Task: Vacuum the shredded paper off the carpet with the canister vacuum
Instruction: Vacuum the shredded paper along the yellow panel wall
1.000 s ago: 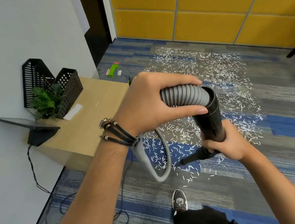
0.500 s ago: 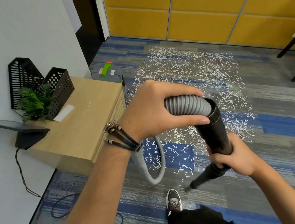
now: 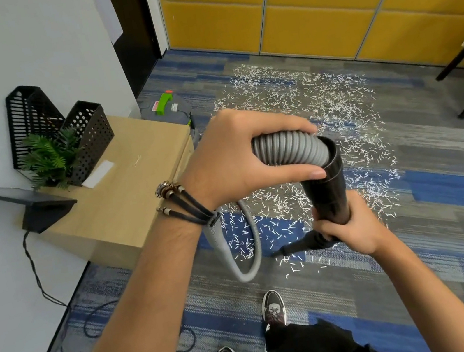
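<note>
Shredded paper (image 3: 303, 96) lies on carpet (image 3: 434, 142) below the left grip (image 3: 234, 160) clasping hose (image 3: 290, 147) and right grip (image 3: 352, 226) clasping wand (image 3: 327, 193).

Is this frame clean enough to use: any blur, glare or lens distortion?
Head view: even light, no glare; left hand, right hand, hose and black tube are sharp; shredded paper stands out crisply on the carpet; wide-angle stretch enlarges the forearms near the bottom edge.
</note>
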### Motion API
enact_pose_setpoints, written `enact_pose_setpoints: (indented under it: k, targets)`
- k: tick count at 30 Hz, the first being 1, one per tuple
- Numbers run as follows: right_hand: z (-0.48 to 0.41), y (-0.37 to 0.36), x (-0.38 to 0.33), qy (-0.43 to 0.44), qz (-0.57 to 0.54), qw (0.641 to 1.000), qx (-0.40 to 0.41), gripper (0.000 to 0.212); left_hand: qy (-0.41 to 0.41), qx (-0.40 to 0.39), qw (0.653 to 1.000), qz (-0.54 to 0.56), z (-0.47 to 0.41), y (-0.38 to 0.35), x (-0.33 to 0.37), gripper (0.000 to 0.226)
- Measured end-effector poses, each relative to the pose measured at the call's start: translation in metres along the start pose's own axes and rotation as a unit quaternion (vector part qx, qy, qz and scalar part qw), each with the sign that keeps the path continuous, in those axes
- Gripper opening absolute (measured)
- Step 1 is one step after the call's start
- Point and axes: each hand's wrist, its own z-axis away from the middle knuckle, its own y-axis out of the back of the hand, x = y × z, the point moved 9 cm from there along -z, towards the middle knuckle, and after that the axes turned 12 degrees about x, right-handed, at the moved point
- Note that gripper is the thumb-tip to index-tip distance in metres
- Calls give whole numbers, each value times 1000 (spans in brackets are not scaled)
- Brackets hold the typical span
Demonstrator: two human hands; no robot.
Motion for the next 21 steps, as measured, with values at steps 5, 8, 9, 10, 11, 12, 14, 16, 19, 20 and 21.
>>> enact_pose_setpoints:
  k: [5, 8, 9, 10, 11, 12, 14, 16, 19, 20, 21]
  targets:
    - [5, 1, 8, -19, 16, 999, -31, 18, 37, -15, 999, 12, 7, -6, -13, 49]
    - [7, 4, 12, -30, 18, 999, -26, 28, 40, -10, 999, -5, 10, -3, -13, 47]
    - [7, 5, 12, -30, 19, 999, -17, 26, 40, -5, 999, -16, 11, -1, -13, 46]
    - [7, 5, 11, -29, 19, 999, -11, 23, 41, 2, 999, -25, 12, 1, -12, 46]
    - [7, 3, 9, -26, 17, 1000, -7, 19, 44, 10, 998, -31, 14, 4, -12, 46]
    - [8, 0, 6, -22, 15, 1000, -6, 16, 47, 18, 998, -35, 16, 6, -11, 48]
    - [10, -7, 1, -18, 7, 1000, -12, 15, 44, 31, 997, -47, 20, 10, -5, 53]
    - [12, -16, -3, -12, 2, 1000, -24, 23, 41, 41, 997, -57, 23, 16, -1, 57]
    - [15, -22, -3, 3, 13, 1000, -27, 38, 49, 49, 996, -58, 30, 22, -2, 56]
    - [17, -22, -3, 9, 16, 1000, -19, 39, 48, 53, 996, -57, 34, 24, 0, 56]
    - [19, -20, -3, 16, 20, 1000, -7, 40, 44, 58, 996, -59, 37, 25, 2, 55]
